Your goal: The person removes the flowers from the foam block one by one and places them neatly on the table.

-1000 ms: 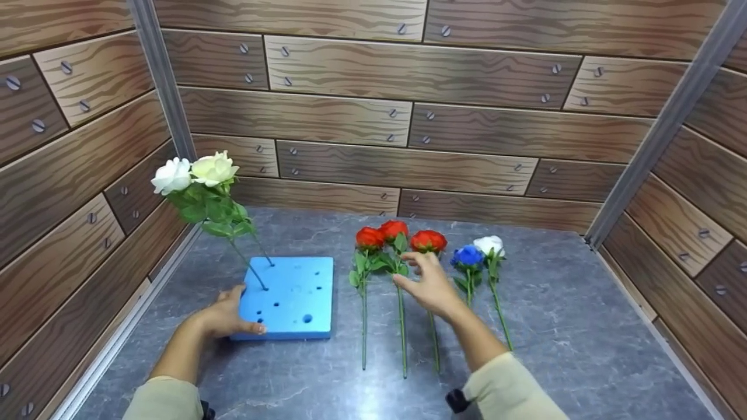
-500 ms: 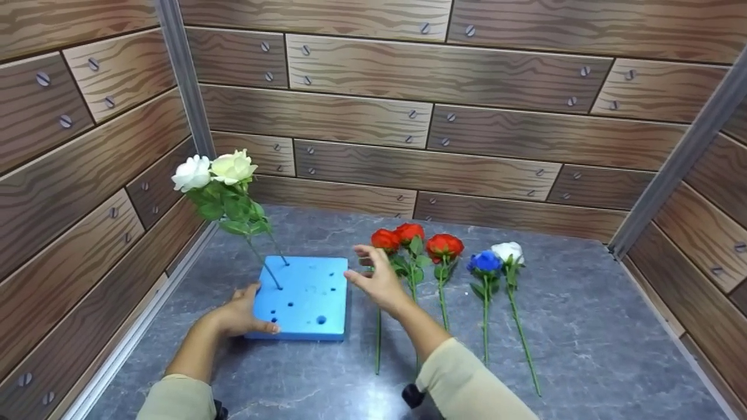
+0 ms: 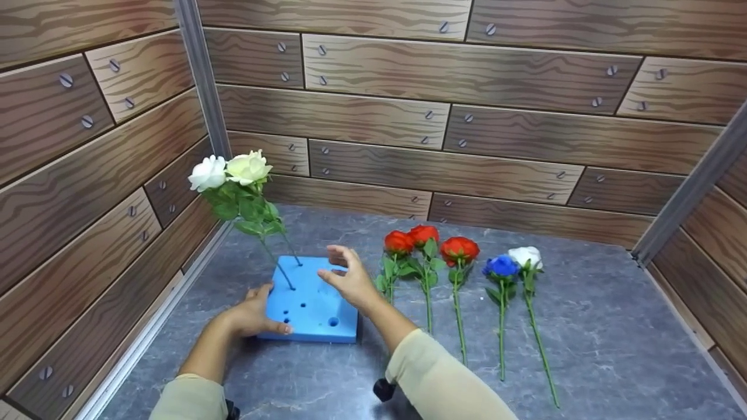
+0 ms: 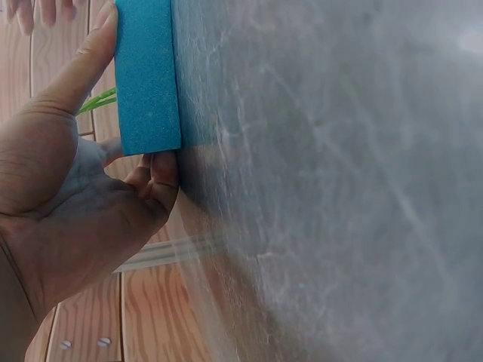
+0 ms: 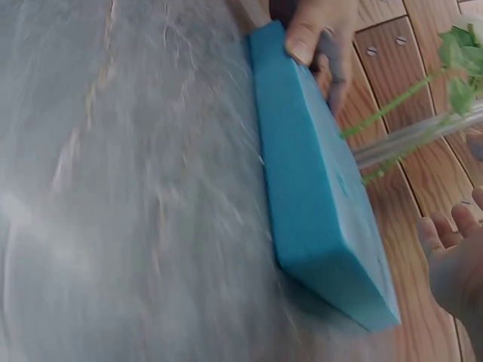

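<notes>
A blue foam block [image 3: 318, 303] with several holes lies on the table, also seen edge-on in the left wrist view. My left hand [image 3: 251, 315] holds its left side, the thumb on the top face and the fingers at the edge. Two artificial roses, one white [image 3: 208, 173] and one pale yellow [image 3: 249, 167], stand in the block, leaning left. Over the block's right part hovers my right hand [image 3: 353, 283], fingers loosely bent, nothing held. In the right wrist view the same right hand [image 5: 460, 268] appears apart from the block.
Right of the block lie three red roses [image 3: 460, 251], a blue rose [image 3: 501, 266] and a white rose [image 3: 525, 256], stems toward me. Wood-patterned walls [image 3: 373, 111] enclose the grey marbled table [image 3: 607, 326] at the back and sides.
My right hand has moved left, from above the red roses to over the block. The left hand stays on the block. The whole head view has shifted a little to the right.
</notes>
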Demonstrator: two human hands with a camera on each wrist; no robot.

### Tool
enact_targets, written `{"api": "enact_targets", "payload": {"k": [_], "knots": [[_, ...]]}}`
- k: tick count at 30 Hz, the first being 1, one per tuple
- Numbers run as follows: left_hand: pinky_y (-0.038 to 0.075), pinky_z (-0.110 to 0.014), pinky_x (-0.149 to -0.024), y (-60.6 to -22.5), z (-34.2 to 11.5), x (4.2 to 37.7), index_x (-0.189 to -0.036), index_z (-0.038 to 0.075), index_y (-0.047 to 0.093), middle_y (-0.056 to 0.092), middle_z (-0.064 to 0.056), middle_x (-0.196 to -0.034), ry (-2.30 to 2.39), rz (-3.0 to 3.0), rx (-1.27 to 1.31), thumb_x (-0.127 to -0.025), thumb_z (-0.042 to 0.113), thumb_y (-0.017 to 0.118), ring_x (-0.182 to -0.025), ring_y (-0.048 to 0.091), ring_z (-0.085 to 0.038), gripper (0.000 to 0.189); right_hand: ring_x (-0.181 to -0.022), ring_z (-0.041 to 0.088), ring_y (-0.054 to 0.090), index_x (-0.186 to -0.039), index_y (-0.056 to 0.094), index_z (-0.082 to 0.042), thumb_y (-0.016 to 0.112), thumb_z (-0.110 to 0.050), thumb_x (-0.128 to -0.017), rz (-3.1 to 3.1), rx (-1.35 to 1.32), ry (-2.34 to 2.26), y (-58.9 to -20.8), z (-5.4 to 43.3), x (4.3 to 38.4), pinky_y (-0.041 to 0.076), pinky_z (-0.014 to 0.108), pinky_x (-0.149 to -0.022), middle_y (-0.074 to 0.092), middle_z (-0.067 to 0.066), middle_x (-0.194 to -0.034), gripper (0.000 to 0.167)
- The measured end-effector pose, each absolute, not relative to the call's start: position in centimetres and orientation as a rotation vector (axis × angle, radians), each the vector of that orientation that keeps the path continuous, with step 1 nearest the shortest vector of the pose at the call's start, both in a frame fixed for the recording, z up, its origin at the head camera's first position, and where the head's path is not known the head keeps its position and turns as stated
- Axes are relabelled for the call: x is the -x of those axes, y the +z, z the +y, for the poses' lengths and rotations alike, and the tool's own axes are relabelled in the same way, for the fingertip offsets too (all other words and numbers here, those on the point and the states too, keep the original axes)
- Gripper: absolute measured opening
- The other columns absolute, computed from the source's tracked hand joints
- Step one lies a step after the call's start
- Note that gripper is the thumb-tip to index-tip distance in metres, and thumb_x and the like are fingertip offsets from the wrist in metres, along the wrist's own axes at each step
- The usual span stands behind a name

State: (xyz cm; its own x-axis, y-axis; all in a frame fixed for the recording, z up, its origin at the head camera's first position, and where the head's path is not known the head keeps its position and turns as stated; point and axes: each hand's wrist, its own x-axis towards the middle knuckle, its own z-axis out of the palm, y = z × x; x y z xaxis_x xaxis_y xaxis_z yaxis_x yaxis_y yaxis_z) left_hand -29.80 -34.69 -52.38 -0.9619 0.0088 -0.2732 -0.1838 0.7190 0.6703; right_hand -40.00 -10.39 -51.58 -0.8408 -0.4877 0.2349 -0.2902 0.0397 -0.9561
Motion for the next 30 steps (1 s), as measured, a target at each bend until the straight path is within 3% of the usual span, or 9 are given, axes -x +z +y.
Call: {"api": "enact_targets", "payload": {"k": [9, 15, 24, 30], "knots": [[0.023, -0.079, -0.127, -52.4, -34.8, 29.9, -0.171, -0.005, 0.008, 0.007, -0.047, -0.171, 1.084, 2.662, 0.119, -0.082, 0.046, 0.095, -0.159, 0.015, -0.068, 0.134, -0.151, 0.040, 0.054, -0.157, 0.051, -0.002, 0.074, -0.015, -0.104, 2.010, 0.815, -1.875, -53.2, -14.6, 39.3, 0.048, 0.048, -0.125, 0.050, 0.026, -0.162, 0.059], [0.024, -0.079, -0.126, -52.5, -35.0, 29.8, -0.171, -0.006, 0.007, 0.006, -0.047, -0.171, 1.100, 2.655, 0.098, -0.082, 0.048, 0.095, -0.159, 0.012, -0.068, 0.136, -0.150, 0.036, 0.057, -0.155, 0.054, -0.002, 0.072, -0.017, -0.106, 2.039, 0.848, -1.805, -54.3, -16.7, 39.2, 0.050, 0.044, -0.123, 0.056, 0.018, -0.161, 0.054], [0.024, -0.078, -0.127, -52.7, -35.0, 29.9, -0.172, -0.004, 0.007, 0.005, -0.045, -0.173, 1.103, 2.654, 0.100, -0.083, 0.048, 0.094, -0.161, 0.010, -0.067, 0.134, -0.147, 0.033, 0.060, -0.160, 0.049, -0.005, 0.065, -0.019, -0.110, 2.207, 0.964, -1.581, -54.8, -17.3, 39.1, 0.050, 0.044, -0.123, 0.063, 0.015, -0.155, 0.054], [0.024, -0.077, -0.127, -52.6, -34.9, 29.8, -0.172, -0.001, 0.008, 0.007, -0.044, -0.173, 1.089, 2.660, 0.126, -0.084, 0.045, 0.095, -0.160, 0.012, -0.067, 0.132, -0.138, 0.028, 0.067, -0.154, 0.059, -0.010, 0.064, -0.018, -0.111, 2.268, 0.974, -1.538, -54.8, -17.6, 39.0, 0.054, 0.040, -0.118, 0.071, 0.010, -0.145, 0.044]]}}
